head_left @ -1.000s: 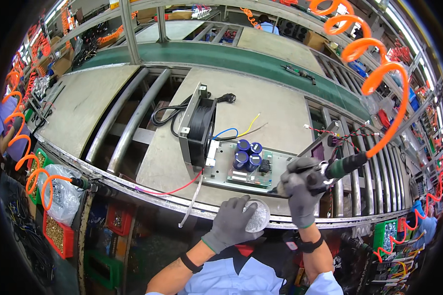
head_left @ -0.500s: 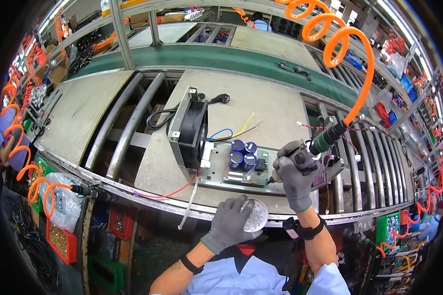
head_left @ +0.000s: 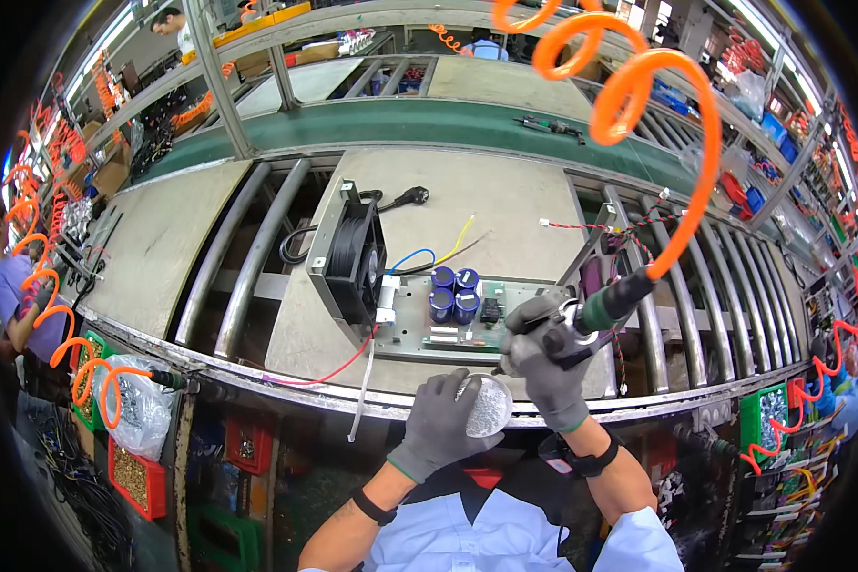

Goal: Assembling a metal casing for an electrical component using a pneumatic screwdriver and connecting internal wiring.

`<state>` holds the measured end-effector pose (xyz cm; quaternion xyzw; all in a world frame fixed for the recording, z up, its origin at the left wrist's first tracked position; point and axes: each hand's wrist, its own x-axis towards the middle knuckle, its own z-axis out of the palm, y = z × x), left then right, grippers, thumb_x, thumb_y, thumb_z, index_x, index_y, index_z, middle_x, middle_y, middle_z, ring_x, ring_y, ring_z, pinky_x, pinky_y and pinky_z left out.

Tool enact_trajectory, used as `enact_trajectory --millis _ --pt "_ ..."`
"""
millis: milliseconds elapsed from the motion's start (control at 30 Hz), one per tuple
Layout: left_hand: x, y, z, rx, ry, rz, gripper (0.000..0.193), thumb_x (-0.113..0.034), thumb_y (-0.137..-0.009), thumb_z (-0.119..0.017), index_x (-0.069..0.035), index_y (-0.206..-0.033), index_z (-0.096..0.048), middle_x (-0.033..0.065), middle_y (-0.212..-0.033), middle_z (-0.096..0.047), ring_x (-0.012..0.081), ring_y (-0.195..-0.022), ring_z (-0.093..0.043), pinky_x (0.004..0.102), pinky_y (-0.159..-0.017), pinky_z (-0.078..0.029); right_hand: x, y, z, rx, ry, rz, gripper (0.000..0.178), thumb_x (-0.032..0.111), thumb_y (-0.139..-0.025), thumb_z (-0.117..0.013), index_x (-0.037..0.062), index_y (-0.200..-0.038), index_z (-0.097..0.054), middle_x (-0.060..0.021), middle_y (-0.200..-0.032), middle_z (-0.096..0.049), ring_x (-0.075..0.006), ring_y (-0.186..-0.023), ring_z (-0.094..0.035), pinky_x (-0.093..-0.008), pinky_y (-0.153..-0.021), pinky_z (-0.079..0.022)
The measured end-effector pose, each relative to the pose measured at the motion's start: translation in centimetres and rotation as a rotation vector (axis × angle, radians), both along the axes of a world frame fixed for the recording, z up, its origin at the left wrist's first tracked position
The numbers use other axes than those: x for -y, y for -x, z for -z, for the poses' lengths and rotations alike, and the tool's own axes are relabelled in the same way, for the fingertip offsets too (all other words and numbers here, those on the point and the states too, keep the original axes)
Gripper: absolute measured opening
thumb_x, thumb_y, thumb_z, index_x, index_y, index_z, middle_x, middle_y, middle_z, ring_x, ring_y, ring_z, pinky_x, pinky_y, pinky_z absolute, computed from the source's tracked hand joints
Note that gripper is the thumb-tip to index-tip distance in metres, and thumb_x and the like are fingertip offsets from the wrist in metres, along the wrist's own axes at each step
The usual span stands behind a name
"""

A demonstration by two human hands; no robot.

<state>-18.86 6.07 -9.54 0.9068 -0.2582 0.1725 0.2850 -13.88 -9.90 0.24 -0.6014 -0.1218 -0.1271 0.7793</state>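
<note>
left hand (head_left: 445, 422): fingers curled around clear bag of screws (head_left: 486, 404), at bench edge
right hand (head_left: 546, 363): fist closed on air screwdriver (head_left: 582, 319) (orange coil hose (head_left: 653, 143) attached), tip over board's right end
board (head_left: 448, 324): on pallet, fan (head_left: 351, 262) upright at its left

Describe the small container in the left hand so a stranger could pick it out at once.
Start at the grey workbench with the black fan and circuit board. At its near edge, the gloved left hand cups a small round clear container of tiny shiny bits. Unlike the air screwdriver beside it, it is transparent.
</note>
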Motion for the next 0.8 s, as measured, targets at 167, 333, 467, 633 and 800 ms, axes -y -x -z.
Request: enact_trajectory --millis 167,333,467,633,800 --pt "0.1 0.1 0.1 -0.014 -0.016 -0.002 0.077 -0.050 -0.062 -0.087 -0.003 -0.117 -0.064 0.0187 -0.122 -0.059 0.0377 -0.104 -0.059 0.0477 -0.089 -0.049 -0.8 0.3 2.2 -0.005 0.009 0.001 0.021 -0.011 -0.079 -0.066 -0.0009 -0.097 -0.063 -0.0062 -0.091 -0.066 -0.0080 -0.076 -0.061 -0.0251 -0.071 -0.052" --pt "0.1 0.0 0.3 -0.027 0.003 0.006 0.077 -0.047 -0.060 -0.089 -0.003 -0.119 -0.062 0.0202 -0.123 -0.058 0.0377 -0.106 -0.057 0.0477 -0.090 -0.048 -1.0 0.0 2.8 -0.033 0.038 -0.015 0.022 -0.008 -0.080 -0.066 -0.0014 -0.101 -0.064 -0.0023 -0.086 -0.065 -0.0053 -0.071 -0.059 -0.0229 -0.069 -0.050" --pt "0.2 0.0 0.3 -0.036 0.026 -0.010 0.077 -0.048 -0.061 -0.088 -0.003 -0.119 -0.063 0.0202 -0.124 -0.058 0.0376 -0.106 -0.057 0.0482 -0.089 -0.049 -1.0 -0.3 3.7 -0.007 0.054 -0.014 0.022 -0.008 -0.080 -0.066 -0.0013 -0.100 -0.065 -0.0022 -0.087 -0.065 -0.0053 -0.069 -0.058 -0.0234 -0.069 -0.051" --pt "0.0 -0.1 0.3 -0.066 -0.021 0.010 0.072 -0.050 -0.063 -0.086 -0.006 -0.116 -0.065 0.0206 -0.125 -0.057 0.0386 -0.108 -0.057 0.0488 -0.089 -0.049 -1.2 -0.3 3.8 -0.132 0.014 0.004 0.019 -0.008 -0.079 -0.066 -0.0011 -0.096 -0.064 -0.0020 -0.074 -0.062 -0.0075 -0.070 -0.058 -0.0259 -0.070 -0.052" --pt "-0.1 -0.2 0.7 -0.031 0.001 0.022 0.070 -0.050 -0.064 -0.085 -0.006 -0.115 -0.067 0.0213 -0.126 -0.057 0.0395 -0.108 -0.056 0.0494 -0.089 -0.049 -1.4 -0.6 4.2 0.016 0.100 -0.006 0.020 -0.008 -0.078 -0.062 0.0005 -0.095 -0.061 -0.0056 -0.081 -0.062 -0.0096 -0.070 -0.060 -0.0252 -0.061 -0.051"
